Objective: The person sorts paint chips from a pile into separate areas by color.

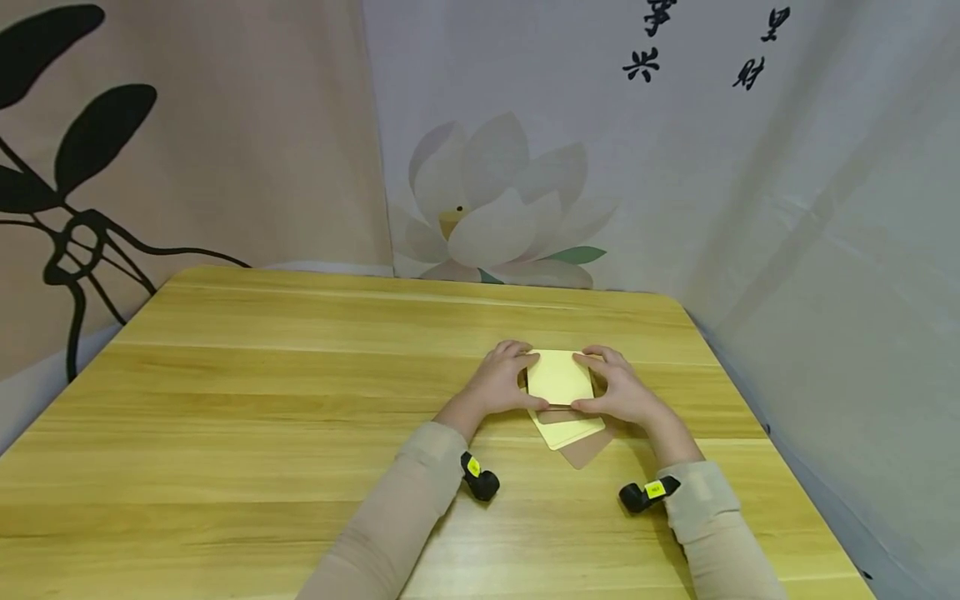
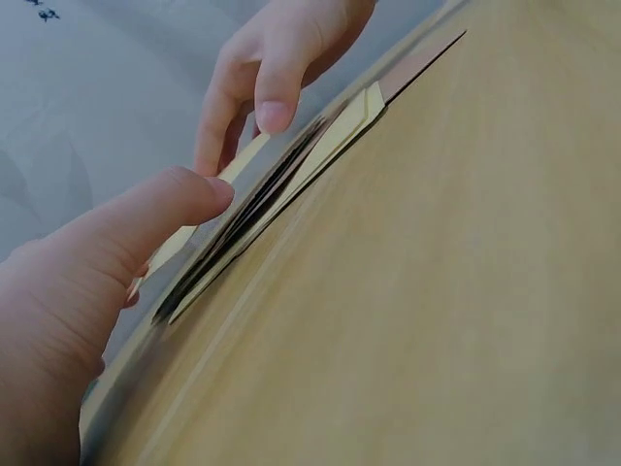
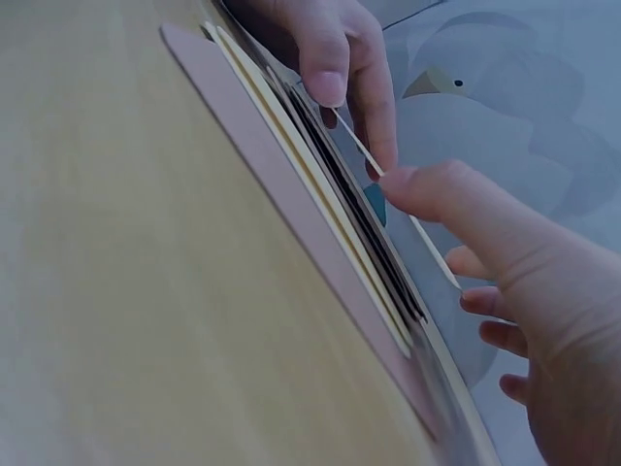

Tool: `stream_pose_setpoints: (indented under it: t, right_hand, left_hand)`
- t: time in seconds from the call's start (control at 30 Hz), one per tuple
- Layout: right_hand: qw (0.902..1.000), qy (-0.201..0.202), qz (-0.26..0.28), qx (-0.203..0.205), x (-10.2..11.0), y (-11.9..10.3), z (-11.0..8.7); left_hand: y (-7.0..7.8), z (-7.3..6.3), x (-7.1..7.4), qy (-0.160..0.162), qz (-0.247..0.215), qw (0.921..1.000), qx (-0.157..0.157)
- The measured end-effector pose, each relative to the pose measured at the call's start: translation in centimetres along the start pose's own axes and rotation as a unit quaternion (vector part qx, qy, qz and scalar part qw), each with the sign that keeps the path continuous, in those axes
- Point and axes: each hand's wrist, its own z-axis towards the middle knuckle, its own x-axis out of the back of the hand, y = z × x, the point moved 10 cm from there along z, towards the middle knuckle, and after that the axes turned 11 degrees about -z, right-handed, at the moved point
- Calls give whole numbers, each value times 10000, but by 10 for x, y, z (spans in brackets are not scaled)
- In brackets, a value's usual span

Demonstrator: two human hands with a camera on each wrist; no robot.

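A yellow card (image 1: 559, 377) lies between the two hands, level across the gap and lifted just above a pile of other cards. The left hand (image 1: 501, 380) grips its left side, fingers bent toward the far corner and thumb at the near edge. The right hand (image 1: 621, 390) pinches the right side the same way, so the card's middle is uncovered between the two sets of fingers. In the head view, both thumb tips sit close together along the near edge.

Both wrist views show a narrow gap under the held card. Below it, several dark-edged cards (image 3: 354, 209) are stacked at slightly different angles. Lower yellow cards (image 1: 572, 433) jut out on the near side, turned askew, and a pinkish-brown card (image 1: 587, 451) pokes out farthest, beneath them, on the wood-grain worktop (image 1: 262, 417).
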Motion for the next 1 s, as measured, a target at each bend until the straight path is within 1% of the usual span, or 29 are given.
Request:
stream_pose_setpoints:
  t: [0.17, 0.3, 0.53, 0.77, 1.0]
  right_hand:
    - [9999, 37, -125, 21, 0, -6, 2]
    - [9997, 115, -199, 64, -1, -11, 5]
    - [9996, 129, -193, 146, -9, -25, 12]
    - [9993, 167, -279, 195, -17, -40, 24]
    - [9990, 125, -315, 289, -25, -59, 36]
  left_hand:
    - [1, -5, 7, 69, 50, 9999, -92]
    - [-1, -10, 14, 110, 52, 9998, -135]
    - [-14, -20, 21, 92, 268, 9995, -103]
    - [-26, -32, 34, 171, 166, 9997, -87]
    - [-39, -45, 48, 173, 129, 9998, 44]
